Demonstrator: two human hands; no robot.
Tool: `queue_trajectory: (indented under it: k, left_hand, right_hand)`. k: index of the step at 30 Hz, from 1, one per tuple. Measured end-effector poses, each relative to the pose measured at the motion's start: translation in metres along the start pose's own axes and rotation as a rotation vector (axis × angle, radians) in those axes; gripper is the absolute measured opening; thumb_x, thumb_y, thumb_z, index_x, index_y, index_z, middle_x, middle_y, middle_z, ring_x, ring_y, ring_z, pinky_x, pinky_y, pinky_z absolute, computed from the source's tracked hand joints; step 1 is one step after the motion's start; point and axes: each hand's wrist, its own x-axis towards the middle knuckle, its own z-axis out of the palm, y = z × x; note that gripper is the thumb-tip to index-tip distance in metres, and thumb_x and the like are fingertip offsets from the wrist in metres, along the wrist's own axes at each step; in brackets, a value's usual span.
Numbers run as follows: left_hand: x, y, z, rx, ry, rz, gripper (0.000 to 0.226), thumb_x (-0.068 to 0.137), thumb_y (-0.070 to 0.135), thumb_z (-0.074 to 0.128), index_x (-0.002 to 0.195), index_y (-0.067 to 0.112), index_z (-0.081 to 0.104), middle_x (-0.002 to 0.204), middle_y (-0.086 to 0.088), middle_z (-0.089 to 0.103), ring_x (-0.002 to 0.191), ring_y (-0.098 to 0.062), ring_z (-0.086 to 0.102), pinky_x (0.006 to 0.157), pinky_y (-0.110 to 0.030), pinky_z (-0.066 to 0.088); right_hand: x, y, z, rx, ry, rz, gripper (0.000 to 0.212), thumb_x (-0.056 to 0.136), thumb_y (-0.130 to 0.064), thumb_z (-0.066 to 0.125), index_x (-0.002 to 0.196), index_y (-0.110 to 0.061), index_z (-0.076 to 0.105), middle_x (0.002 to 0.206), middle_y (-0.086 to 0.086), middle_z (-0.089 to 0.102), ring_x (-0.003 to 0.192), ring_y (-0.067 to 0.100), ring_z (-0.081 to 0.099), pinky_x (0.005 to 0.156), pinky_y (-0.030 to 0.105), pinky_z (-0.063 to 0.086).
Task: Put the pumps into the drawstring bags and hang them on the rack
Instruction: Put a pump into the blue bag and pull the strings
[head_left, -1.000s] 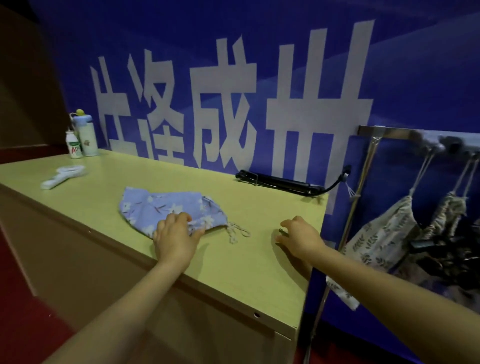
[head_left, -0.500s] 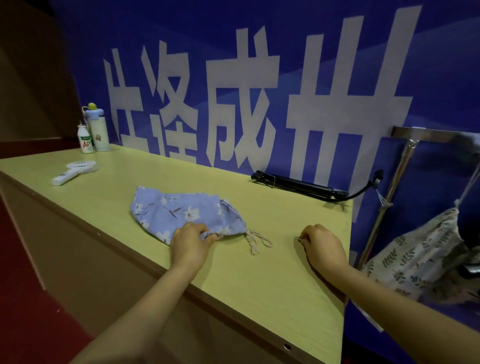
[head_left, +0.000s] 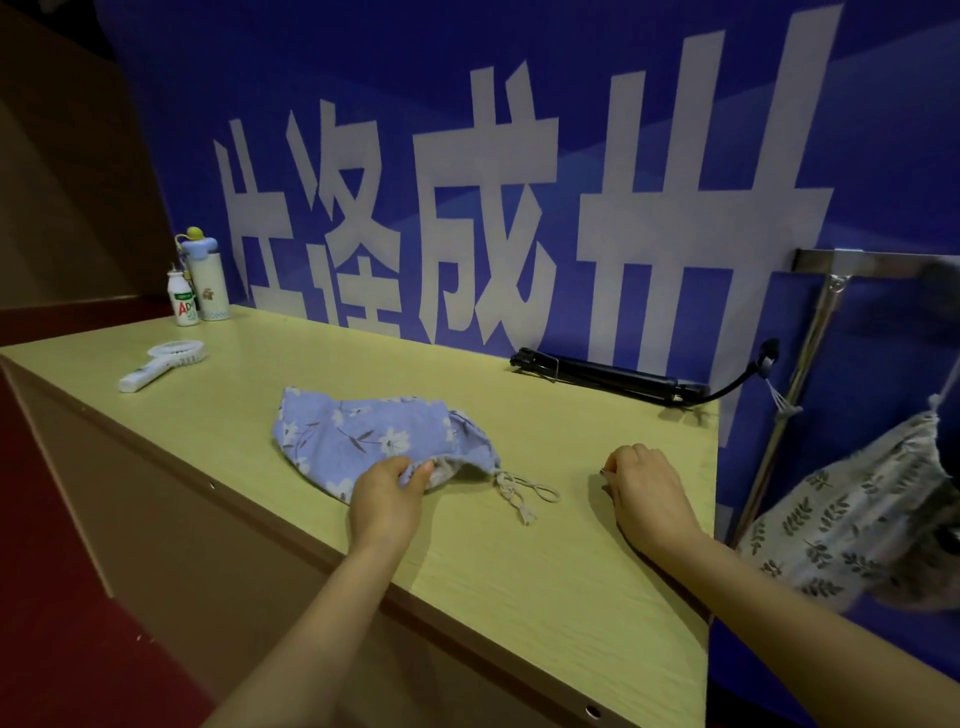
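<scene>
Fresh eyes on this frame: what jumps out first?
The banner, blue with huge white characters, fills the back wall. Mid-table lies a blue floral bag, with the left hand pinching its near edge by the mouth and the right hand curled on the table to its right. A black pump lies along the table's back edge, and a leaf-print bag hangs on the rack at far right.

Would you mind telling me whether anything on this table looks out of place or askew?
Nothing is spilled or damaged. The blue floral bag lies crumpled, its cord trailing loose, with the left hand pinching its rim. The hose of the black pump pokes past the table on the right.
</scene>
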Motion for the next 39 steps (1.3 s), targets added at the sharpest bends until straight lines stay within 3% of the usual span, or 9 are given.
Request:
queue_trajectory:
  k: [5,10,14,17,22,29,33,36,39]
  left_hand:
    - [-0.002,0.002,-0.005,0.018,0.086,0.048,0.037,0.09,0.035,0.056,0.065,0.008,0.06,0.092,-0.013,0.059,0.095,-0.033,0.053,0.077,-0.041,0.044]
    - [-0.002,0.03,-0.031,0.051,0.224,0.17,0.032,0.09,0.034,0.056,0.085,0.005,0.068,0.089,-0.004,0.051,0.099,-0.028,0.051,0.08,-0.035,0.041]
    - [-0.017,0.058,-0.078,-0.028,0.328,0.257,0.026,0.095,0.028,0.05,0.094,0.008,0.067,0.091,-0.002,0.055,0.084,-0.019,0.054,0.071,-0.028,0.039]
    - [-0.033,0.071,-0.112,-0.083,0.407,0.308,0.023,0.096,0.027,0.046,0.086,0.015,0.062,0.088,-0.001,0.057,0.078,-0.016,0.054,0.068,-0.028,0.04]
    - [-0.05,0.081,-0.159,-0.141,0.563,0.325,0.023,0.096,0.026,0.047,0.077,0.017,0.058,0.079,-0.005,0.06,0.07,-0.016,0.052,0.056,-0.024,0.035]
    - [-0.069,0.073,-0.185,-0.09,0.667,0.274,0.028,0.095,0.022,0.048,0.087,0.001,0.065,0.088,-0.015,0.066,0.083,-0.028,0.06,0.067,-0.026,0.036]
    - [-0.058,0.062,-0.173,-0.158,0.603,0.224,0.024,0.095,0.022,0.049,0.08,0.008,0.063,0.078,-0.009,0.061,0.075,-0.026,0.056,0.064,-0.029,0.037]
    - [-0.039,0.071,-0.141,-0.211,0.517,0.216,0.022,0.095,0.022,0.049,0.077,0.013,0.059,0.077,-0.009,0.059,0.073,-0.026,0.053,0.061,-0.029,0.035]
    - [-0.02,0.082,-0.106,-0.233,0.439,0.209,0.028,0.095,0.023,0.051,0.07,0.01,0.057,0.064,-0.008,0.054,0.06,-0.018,0.046,0.05,-0.025,0.031]
  right_hand:
    - [-0.008,-0.018,-0.016,0.225,-0.137,0.026,0.019,0.097,-0.016,0.045,0.116,-0.013,0.047,0.096,0.002,0.061,0.085,0.015,0.058,0.079,0.03,0.054]
    - [-0.023,-0.102,-0.041,0.685,-0.075,-0.122,0.014,0.099,-0.022,0.041,0.104,-0.023,0.054,0.086,-0.001,0.064,0.077,0.015,0.063,0.06,0.025,0.057]
    - [-0.019,-0.174,-0.06,0.698,-0.001,-0.386,0.016,0.097,-0.018,0.046,0.102,-0.019,0.062,0.088,-0.004,0.068,0.082,0.008,0.065,0.077,0.025,0.055]
    - [-0.019,-0.21,-0.066,0.729,0.026,-0.379,0.018,0.098,-0.02,0.042,0.105,-0.02,0.058,0.095,-0.003,0.065,0.081,0.012,0.063,0.07,0.027,0.055]
    - [-0.028,-0.263,-0.073,0.516,-0.159,-0.451,0.023,0.097,-0.013,0.039,0.114,-0.004,0.052,0.109,0.02,0.061,0.102,0.035,0.058,0.088,0.043,0.048]
    - [-0.035,-0.316,-0.074,0.438,-0.636,-0.654,0.028,0.092,0.007,0.042,0.116,0.011,0.058,0.122,0.03,0.058,0.118,0.038,0.05,0.103,0.037,0.034]
    - [-0.027,-0.288,-0.074,0.386,-0.576,-0.637,0.03,0.09,0.002,0.044,0.064,-0.008,0.052,0.067,0.012,0.053,0.074,0.03,0.048,0.062,0.033,0.039]
    - [-0.013,-0.245,-0.077,0.439,-0.427,-0.593,0.025,0.095,-0.011,0.044,0.084,0.003,0.062,0.087,0.021,0.064,0.08,0.03,0.053,0.065,0.033,0.034]
    - [0.004,-0.196,-0.074,0.803,-0.229,-0.373,0.025,0.096,-0.015,0.045,0.082,-0.004,0.062,0.073,0.011,0.065,0.065,0.021,0.06,0.063,0.032,0.045]
